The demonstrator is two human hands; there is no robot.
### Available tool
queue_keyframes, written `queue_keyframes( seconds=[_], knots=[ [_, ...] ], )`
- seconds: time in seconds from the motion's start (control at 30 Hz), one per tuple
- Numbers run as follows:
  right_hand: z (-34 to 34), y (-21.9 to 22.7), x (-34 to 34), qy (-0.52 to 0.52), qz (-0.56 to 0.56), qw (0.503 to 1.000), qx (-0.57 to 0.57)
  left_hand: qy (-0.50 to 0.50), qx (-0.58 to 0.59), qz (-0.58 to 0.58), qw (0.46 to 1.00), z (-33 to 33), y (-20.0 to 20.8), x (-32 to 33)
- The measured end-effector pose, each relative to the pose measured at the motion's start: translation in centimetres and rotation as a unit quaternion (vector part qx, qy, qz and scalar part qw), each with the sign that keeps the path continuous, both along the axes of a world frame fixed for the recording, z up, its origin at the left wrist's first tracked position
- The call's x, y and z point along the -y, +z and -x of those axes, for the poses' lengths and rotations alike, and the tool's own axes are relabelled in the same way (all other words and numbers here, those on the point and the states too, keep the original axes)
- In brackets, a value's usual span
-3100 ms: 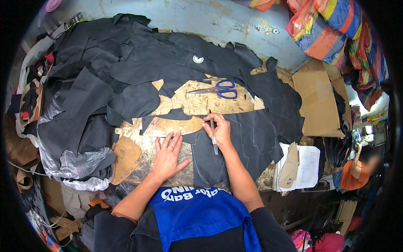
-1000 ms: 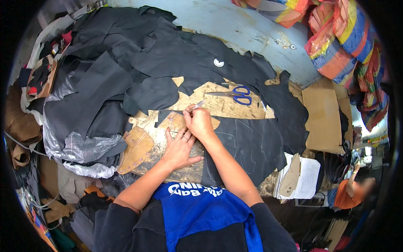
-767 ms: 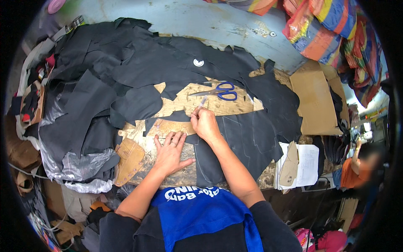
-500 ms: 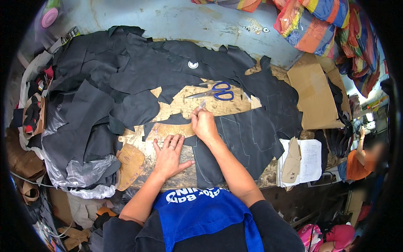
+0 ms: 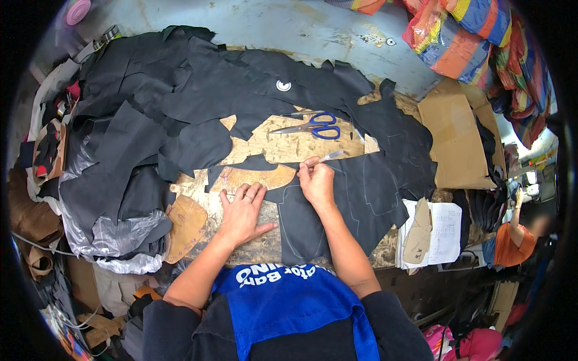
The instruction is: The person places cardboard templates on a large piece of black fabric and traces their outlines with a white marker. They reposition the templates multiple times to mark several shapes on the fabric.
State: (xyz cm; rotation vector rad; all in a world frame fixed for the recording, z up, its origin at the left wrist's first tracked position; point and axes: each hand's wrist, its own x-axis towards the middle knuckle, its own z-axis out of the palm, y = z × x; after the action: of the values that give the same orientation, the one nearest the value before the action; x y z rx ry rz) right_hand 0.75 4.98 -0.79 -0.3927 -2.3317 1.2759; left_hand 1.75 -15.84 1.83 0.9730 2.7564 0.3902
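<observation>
A tan curved pattern piece [image 5: 251, 178] lies over black leather [image 5: 325, 201] on the worn wooden table. Spread flat, the fingertips of my left hand [image 5: 244, 215] press on the lower edge of the pattern piece. My right hand [image 5: 317, 183] pinches a pale, clear-barrelled pen [image 5: 333, 156] at the piece's right end; its tip is hidden by the fingers. Thin light outlines mark the leather right of my hand. Beyond my hands, blue-handled scissors [image 5: 314, 127] rest on bare wood.
Black leather pieces [image 5: 120, 150] heap up at the left, beside clear plastic. Another tan pattern [image 5: 186, 225] lies near the front edge. Papers with a card pattern [image 5: 442, 231] lie at the right, near a cardboard box [image 5: 453, 138]. A person in orange [image 5: 513, 243] is at far right.
My right hand has moved right along the pattern piece, and the pen now tilts to the right. My left hand remains on the piece. The whole view has shifted slightly.
</observation>
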Motion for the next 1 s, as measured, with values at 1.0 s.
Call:
queue_keyframes(
  seconds=[1.0],
  knots=[
    [-2.7, -3.0, 5.2, 0.148, 0.093, 0.984, -0.024, 0.243, -0.094, -0.196, 0.945, 10.4, -2.1, 4.4]
  ],
)
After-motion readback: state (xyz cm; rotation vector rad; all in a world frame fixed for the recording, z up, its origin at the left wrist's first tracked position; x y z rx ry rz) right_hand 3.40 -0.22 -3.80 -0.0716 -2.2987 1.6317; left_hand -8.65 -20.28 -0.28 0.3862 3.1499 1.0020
